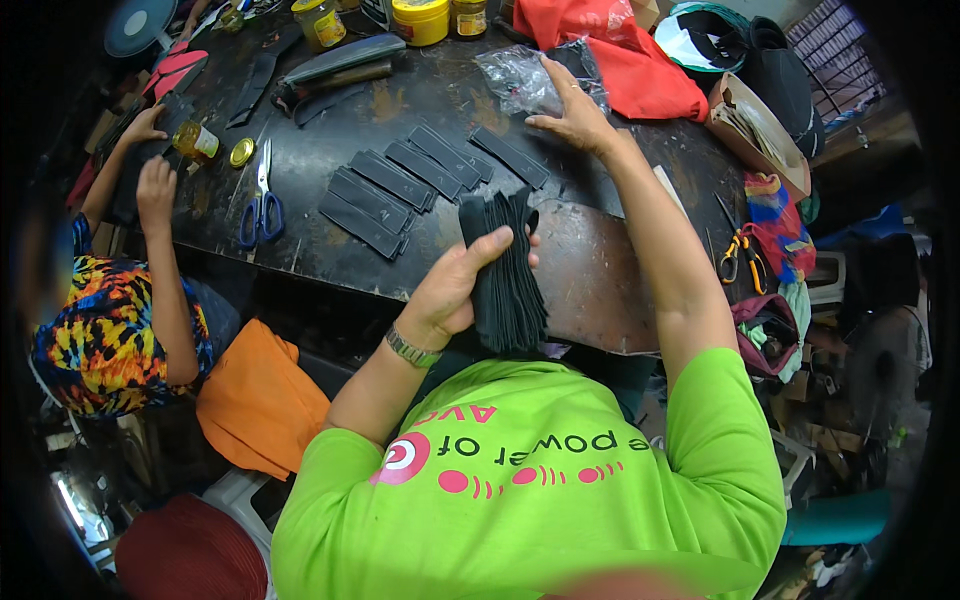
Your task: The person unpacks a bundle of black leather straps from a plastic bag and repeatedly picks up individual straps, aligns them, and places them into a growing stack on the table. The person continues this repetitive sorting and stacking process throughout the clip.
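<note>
My left hand [452,282] is closed round a thick bundle of black fabric-like strips [510,285], held upright just over the table's near edge, thumb across its front. My right hand [580,120] reaches far over the table, fingers spread, beside a crumpled clear plastic bag [515,80]; whether it touches the bag I cannot tell. Between the hands and to the left, several flat black strips [400,175] lie in an overlapping slanted row. One separate strip [508,157] lies at the row's right end.
Blue-handled scissors [263,205] and an open jar [196,142] lie left, near a co-worker's hands [155,195]. Jars and a yellow tub [420,20] stand at the back. Red cloth [630,60] and a cardboard box [760,135] sit back right; orange-handled pliers [740,262] lie right.
</note>
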A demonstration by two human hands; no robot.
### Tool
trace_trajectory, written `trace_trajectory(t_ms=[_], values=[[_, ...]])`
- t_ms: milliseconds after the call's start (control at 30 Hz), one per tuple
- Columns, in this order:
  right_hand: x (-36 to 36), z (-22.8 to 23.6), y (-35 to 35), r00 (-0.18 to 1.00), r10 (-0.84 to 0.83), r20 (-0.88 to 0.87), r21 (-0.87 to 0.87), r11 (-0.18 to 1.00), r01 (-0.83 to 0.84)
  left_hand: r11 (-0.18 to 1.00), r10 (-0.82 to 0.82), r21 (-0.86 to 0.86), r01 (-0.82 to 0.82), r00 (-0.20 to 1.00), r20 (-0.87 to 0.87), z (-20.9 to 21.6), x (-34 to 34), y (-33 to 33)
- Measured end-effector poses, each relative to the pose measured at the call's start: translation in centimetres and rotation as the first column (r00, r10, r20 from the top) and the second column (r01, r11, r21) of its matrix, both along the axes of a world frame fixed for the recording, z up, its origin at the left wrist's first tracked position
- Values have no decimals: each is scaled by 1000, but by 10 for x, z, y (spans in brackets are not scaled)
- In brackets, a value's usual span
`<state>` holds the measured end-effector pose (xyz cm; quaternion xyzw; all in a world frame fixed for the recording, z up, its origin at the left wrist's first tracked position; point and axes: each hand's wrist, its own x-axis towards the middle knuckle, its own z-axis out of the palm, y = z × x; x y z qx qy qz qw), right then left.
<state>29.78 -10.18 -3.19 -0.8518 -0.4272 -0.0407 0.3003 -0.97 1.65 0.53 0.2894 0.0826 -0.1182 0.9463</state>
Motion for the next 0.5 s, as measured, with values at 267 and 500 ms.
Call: trace_trajectory(t_ms=[267,500], values=[[-25,7,-26,961,-203,186,-34,976,213,1000,19,21,-21,995,101,26,20,-18],[-12,-6,7,914,-268,305,-304,882,360,995,1,97,-7,998,65,22,-4,-24]])
